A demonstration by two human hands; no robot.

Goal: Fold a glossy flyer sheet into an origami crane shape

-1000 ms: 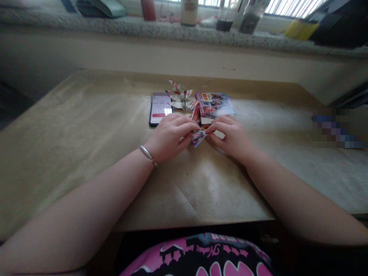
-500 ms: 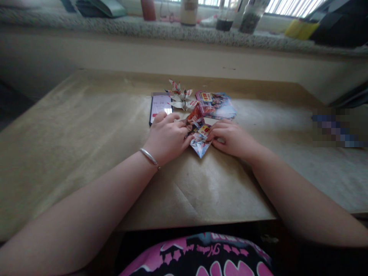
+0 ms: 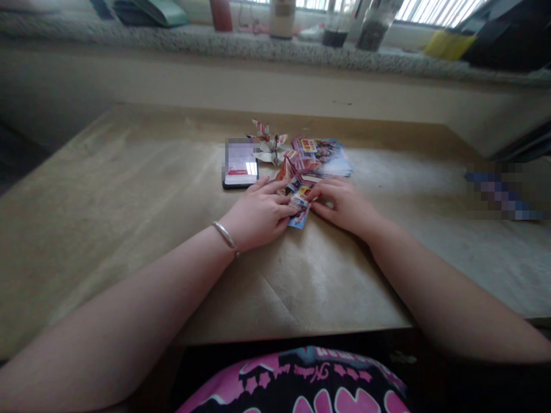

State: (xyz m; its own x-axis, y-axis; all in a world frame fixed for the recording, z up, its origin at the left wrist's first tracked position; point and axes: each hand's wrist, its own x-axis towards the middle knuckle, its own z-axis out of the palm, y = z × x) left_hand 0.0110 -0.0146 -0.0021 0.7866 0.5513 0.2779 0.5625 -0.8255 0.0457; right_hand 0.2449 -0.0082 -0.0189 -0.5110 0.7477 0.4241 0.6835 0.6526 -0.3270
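A small folded piece of colourful printed paper (image 3: 298, 207) lies on the paper-covered table (image 3: 129, 189) between my hands. My left hand (image 3: 258, 215), with a silver bracelet at the wrist, rests on the folded paper's left side, fingers pressing it down. My right hand (image 3: 344, 203) pinches its right edge with curled fingers. Just behind lies a stack of the same printed sheets (image 3: 321, 158). A finished folded paper figure (image 3: 269, 143) stands beside the stack.
A phone (image 3: 240, 165) with a lit screen lies left of the paper figure. A granite ledge (image 3: 258, 46) at the back carries bottles and jars. A blurred object (image 3: 503, 192) lies at the table's right.
The folded paper has gone from opened wider half a second ago to narrower now. My left fingers have stretched out flatter over it, and both hands have shifted slightly.
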